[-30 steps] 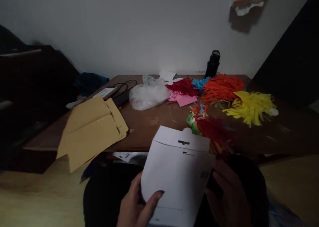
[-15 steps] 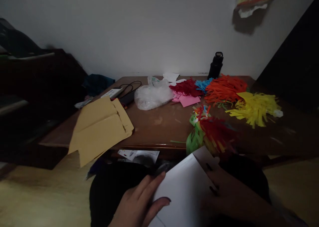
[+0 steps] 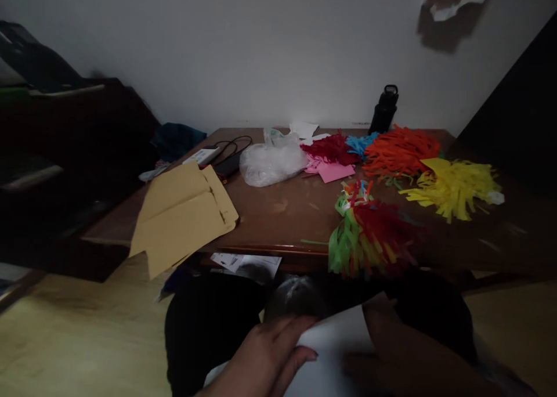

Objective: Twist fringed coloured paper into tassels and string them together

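In my lap lies a white sheet of card (image 3: 333, 342), partly hidden by my hands and cut off by the lower frame edge. My left hand (image 3: 276, 353) grips its left edge, thumb on the near face and fingers along the top side. Dark and smeared, my right hand (image 3: 387, 347) is closed around the card's right side. Beyond the card, a multicoloured bunch of paper strips (image 3: 363, 231) in green, red and yellow hangs over the table's front edge.
On the brown table (image 3: 270, 223) lie a tan cardboard folder (image 3: 183, 217), a clear plastic bag (image 3: 272, 165), pink paper (image 3: 335, 172), orange fringe (image 3: 400, 153) and yellow fringe (image 3: 456, 188). A black bottle (image 3: 384, 109) stands at the back. Papers (image 3: 250, 263) show beneath the tabletop.
The white card and both hands have moved lower and slightly right; the slotted flap seen before is now out of sight behind my right hand. The view has shifted slightly.
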Action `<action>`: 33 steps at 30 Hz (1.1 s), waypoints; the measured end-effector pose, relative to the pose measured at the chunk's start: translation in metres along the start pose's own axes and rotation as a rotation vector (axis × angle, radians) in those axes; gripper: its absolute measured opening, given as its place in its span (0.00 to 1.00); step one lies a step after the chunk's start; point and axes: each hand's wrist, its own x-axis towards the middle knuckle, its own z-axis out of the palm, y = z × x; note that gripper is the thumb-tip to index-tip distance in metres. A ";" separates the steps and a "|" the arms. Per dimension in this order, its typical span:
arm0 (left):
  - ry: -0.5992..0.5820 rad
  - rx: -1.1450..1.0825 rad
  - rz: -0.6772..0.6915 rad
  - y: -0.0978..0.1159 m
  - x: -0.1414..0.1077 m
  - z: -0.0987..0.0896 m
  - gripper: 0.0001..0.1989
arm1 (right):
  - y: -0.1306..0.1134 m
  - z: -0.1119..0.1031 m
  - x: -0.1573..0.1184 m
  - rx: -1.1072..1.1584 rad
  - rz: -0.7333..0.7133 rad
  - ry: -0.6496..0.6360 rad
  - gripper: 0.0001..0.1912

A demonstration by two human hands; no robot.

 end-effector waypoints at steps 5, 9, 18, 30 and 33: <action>0.131 0.004 -0.050 -0.018 0.008 -0.018 0.10 | 0.002 -0.009 -0.004 -0.073 -0.152 0.198 0.11; 0.428 0.056 -0.140 -0.030 -0.003 -0.037 0.09 | 0.031 0.024 -0.018 0.231 -0.160 0.810 0.09; 0.625 -0.460 -0.488 -0.031 -0.009 0.039 0.20 | 0.024 0.105 0.000 0.736 0.374 0.515 0.27; 0.751 -0.272 -0.471 -0.061 -0.018 0.075 0.22 | 0.068 0.133 -0.003 0.439 0.339 0.695 0.31; 0.738 -0.223 -0.451 -0.062 -0.014 0.069 0.21 | 0.066 0.136 -0.006 0.514 0.313 0.677 0.35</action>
